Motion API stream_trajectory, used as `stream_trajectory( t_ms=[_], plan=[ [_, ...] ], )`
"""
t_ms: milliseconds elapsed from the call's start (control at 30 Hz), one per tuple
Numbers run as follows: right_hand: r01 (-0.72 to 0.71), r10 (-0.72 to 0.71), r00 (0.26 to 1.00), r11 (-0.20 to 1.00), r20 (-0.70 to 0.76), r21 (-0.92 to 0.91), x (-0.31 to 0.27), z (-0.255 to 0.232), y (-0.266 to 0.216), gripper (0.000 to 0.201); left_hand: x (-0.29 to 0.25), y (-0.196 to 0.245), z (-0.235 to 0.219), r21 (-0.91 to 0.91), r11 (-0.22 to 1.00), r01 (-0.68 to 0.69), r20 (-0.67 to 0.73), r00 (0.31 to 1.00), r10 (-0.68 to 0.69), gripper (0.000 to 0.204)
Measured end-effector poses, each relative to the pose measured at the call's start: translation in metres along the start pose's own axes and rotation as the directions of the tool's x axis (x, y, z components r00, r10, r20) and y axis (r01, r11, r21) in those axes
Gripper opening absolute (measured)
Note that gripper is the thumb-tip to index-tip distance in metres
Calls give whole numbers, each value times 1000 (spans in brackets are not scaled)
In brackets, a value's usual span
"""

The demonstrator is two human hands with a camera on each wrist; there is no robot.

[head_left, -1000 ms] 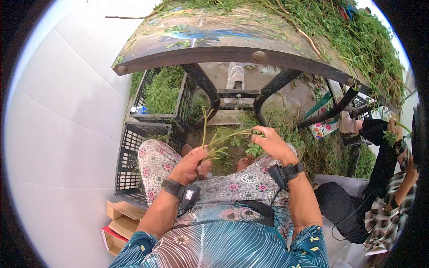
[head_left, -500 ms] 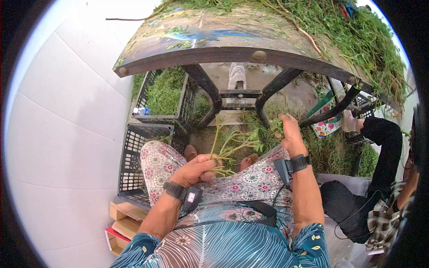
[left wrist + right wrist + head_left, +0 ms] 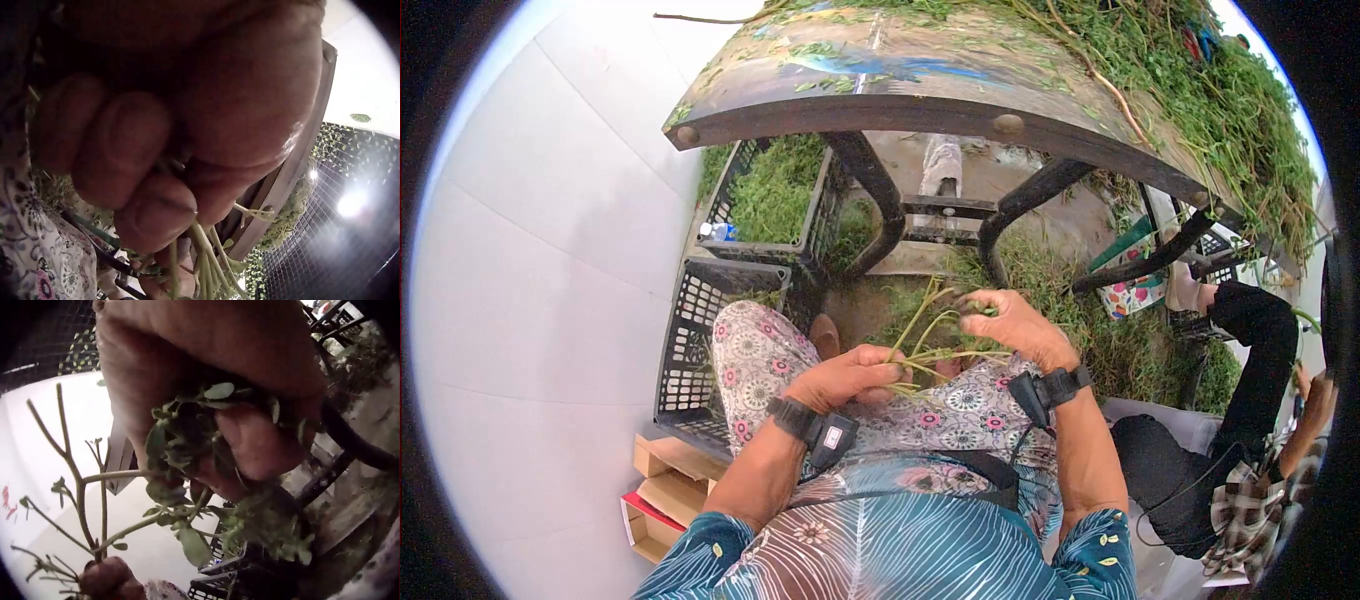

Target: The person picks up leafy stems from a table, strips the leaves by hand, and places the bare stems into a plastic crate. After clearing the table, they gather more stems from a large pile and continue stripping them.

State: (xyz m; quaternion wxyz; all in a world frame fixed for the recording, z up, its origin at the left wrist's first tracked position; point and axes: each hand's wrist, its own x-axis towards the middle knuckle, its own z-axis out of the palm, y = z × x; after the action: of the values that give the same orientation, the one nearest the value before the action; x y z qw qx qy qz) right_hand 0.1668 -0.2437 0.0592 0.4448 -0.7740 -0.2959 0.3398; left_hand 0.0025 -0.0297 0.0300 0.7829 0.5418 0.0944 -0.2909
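Your right hand [image 3: 1015, 327] swung back leftward, fingers curled round leaves [image 3: 181, 444]; left hand [image 3: 852, 377] pinches stems [image 3: 201, 242], long axes forward-right from fingertips.

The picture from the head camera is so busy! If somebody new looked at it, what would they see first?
Probably the big heap of green plants on the table, filling the picture's top right. Next, perhaps, the two hands in the middle, above flowery trousers: the left hand grips thin green stems, and the right hand holds leaves.
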Motion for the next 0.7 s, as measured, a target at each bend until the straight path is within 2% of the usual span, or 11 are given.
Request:
stream_trajectory(
  t_ms=[33,133,233,300,433,533,567,633,700],
  plan=[
    [-15,16,998,1000,58,-11,0,1,-4,35,0,0,0,4,1000,5,1,1000,-5,23],
    [-45,53,995,994,80,-103,1,1,-2,33,1,0,-2,-5,1000,7,17,1000,-7,22],
    [-31,30,999,999,-24,-37,1,3,-3,28,2,1,0,-52,998,-22,20,1000,23,20],
    [18,-23,999,994,-42,-104,3,2,6,28,1,3,5,-76,996,-53,-26,998,51,19],
    [71,-89,994,968,-67,-242,6,3,13,31,4,3,5,-104,993,-61,-10,998,60,19],
    [-26,-14,953,992,-301,-127,11,17,21,38,4,6,6,-77,996,-48,-32,998,46,19],
    [-105,131,917,991,-377,88,12,16,22,40,2,8,7,-66,997,-34,-51,998,31,18],
    [-193,435,797,841,-418,506,12,8,16,45,0,9,7,-93,995,-33,-66,997,27,17],
    [-177,499,759,776,-418,605,5,-7,17,47,-1,3,3,-167,984,-59,-60,997,49,15]
  ],
)
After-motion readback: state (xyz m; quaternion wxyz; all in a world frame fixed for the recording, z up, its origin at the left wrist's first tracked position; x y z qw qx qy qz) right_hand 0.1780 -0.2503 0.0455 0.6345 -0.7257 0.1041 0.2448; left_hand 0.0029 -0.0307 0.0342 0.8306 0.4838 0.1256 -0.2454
